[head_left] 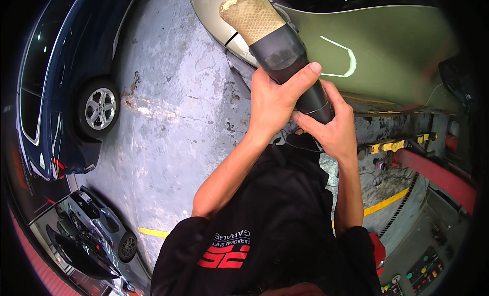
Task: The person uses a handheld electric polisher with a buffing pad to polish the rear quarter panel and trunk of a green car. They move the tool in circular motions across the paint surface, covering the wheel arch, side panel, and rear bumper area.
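Both my hands hold a black cylindrical tool with a broad tan head in a crosshatched texture, pale and worn at its tip. I cannot tell its exact kind. My left hand wraps the middle of the body, its thumb lying across the top. Lower down, my right hand grips the rear end, fingers round the far side. A thin dark cord hangs by that end. The tool is tilted, its head up and to the left, in front of an olive-green car; whether they touch is unclear.
A dark blue car stands at the left, and a grey car with a raised panel at the lower left. A red beam and a yellow metal bar are at the right. The grey floor is patchy.
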`<control>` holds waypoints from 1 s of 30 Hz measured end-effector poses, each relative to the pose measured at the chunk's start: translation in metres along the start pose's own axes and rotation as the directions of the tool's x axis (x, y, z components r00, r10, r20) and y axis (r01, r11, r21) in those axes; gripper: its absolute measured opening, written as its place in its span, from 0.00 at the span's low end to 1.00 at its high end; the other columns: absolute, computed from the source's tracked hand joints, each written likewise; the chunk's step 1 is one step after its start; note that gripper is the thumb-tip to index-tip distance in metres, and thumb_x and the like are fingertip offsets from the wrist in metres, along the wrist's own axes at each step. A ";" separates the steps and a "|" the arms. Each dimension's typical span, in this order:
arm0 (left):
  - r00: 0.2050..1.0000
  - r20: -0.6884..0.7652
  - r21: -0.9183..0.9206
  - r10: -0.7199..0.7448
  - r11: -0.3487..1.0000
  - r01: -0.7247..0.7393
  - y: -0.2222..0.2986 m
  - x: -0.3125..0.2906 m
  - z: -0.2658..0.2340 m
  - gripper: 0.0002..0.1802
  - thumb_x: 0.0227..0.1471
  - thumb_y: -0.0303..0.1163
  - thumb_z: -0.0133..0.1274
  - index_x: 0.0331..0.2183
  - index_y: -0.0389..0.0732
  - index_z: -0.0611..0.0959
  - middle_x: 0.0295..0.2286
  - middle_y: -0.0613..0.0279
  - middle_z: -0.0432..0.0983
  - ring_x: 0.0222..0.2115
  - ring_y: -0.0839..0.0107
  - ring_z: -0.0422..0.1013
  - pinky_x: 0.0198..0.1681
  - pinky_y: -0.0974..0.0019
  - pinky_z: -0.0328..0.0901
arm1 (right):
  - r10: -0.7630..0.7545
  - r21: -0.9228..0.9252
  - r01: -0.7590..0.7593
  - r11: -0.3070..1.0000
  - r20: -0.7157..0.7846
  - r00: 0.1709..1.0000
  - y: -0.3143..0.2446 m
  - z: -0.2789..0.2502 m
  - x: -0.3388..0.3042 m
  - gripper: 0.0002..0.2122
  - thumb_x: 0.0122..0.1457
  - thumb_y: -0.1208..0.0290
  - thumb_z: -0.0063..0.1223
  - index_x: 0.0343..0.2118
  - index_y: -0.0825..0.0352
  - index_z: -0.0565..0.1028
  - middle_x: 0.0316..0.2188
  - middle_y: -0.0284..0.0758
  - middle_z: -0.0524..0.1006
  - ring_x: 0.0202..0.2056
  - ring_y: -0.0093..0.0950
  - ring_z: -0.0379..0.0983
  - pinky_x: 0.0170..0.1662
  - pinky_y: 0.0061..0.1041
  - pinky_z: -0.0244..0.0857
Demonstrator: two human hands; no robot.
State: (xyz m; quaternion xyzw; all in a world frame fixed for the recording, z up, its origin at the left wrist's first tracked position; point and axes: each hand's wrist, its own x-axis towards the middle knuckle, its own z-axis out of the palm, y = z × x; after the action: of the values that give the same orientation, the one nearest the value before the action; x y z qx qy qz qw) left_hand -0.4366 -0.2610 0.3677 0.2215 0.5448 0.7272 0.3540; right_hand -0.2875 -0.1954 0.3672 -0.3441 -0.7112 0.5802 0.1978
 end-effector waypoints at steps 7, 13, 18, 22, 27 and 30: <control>1.000 -0.006 -0.005 -0.019 1.000 0.019 0.009 0.003 0.001 0.17 0.61 0.39 0.71 0.37 0.34 0.85 0.32 0.64 0.84 0.32 0.77 0.79 0.36 0.67 0.73 | -0.039 -0.066 0.039 0.997 -0.001 0.999 -0.015 0.000 0.002 0.30 0.54 0.67 0.79 0.58 0.70 0.78 0.41 0.42 0.89 0.41 0.31 0.88 0.48 0.32 0.78; 0.999 0.035 -0.081 -0.039 0.996 0.042 0.015 0.013 -0.004 0.18 0.61 0.40 0.72 0.38 0.34 0.86 0.32 0.64 0.84 0.32 0.78 0.78 0.37 0.67 0.74 | -0.044 -0.110 0.040 0.993 -0.026 0.999 -0.030 0.007 0.007 0.30 0.57 0.68 0.78 0.60 0.72 0.77 0.44 0.39 0.88 0.44 0.26 0.85 0.50 0.30 0.77; 1.000 0.021 -0.055 -0.021 0.998 0.022 0.019 0.015 -0.011 0.21 0.59 0.43 0.73 0.38 0.34 0.86 0.31 0.63 0.84 0.31 0.77 0.78 0.37 0.67 0.74 | 0.114 -0.022 -0.114 0.993 0.016 0.993 -0.042 0.010 0.006 0.31 0.57 0.69 0.78 0.61 0.74 0.77 0.45 0.37 0.86 0.43 0.24 0.83 0.47 0.27 0.77; 0.997 0.071 -0.111 -0.010 0.994 0.018 0.006 0.017 -0.014 0.24 0.57 0.44 0.74 0.41 0.33 0.85 0.33 0.61 0.85 0.33 0.74 0.80 0.39 0.64 0.75 | 0.149 -0.054 -0.153 0.987 -0.060 0.987 -0.042 0.013 -0.001 0.31 0.56 0.70 0.79 0.61 0.74 0.77 0.45 0.36 0.85 0.43 0.23 0.82 0.47 0.25 0.76; 0.978 0.197 -0.077 0.065 0.996 -0.050 -0.014 0.025 0.021 0.28 0.50 0.46 0.77 0.43 0.35 0.85 0.36 0.61 0.86 0.37 0.71 0.81 0.44 0.61 0.76 | -0.129 -0.163 0.080 0.983 -0.321 0.938 0.003 -0.009 -0.017 0.32 0.55 0.72 0.78 0.62 0.72 0.77 0.47 0.32 0.83 0.46 0.22 0.79 0.53 0.25 0.73; 0.960 0.261 -0.044 0.095 0.995 -0.087 -0.021 0.035 0.044 0.38 0.39 0.53 0.77 0.43 0.33 0.86 0.34 0.52 0.87 0.35 0.57 0.85 0.45 0.55 0.77 | -0.286 -0.282 0.175 0.943 -0.423 0.860 0.037 -0.035 -0.020 0.33 0.57 0.72 0.77 0.64 0.73 0.75 0.53 0.34 0.80 0.52 0.24 0.76 0.59 0.27 0.69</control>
State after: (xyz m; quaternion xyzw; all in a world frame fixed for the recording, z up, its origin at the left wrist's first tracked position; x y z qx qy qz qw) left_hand -0.4225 -0.2038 0.3585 0.3353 0.4705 0.7155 0.3928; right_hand -0.2404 -0.1822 0.3429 -0.4039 -0.7437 0.3665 0.3865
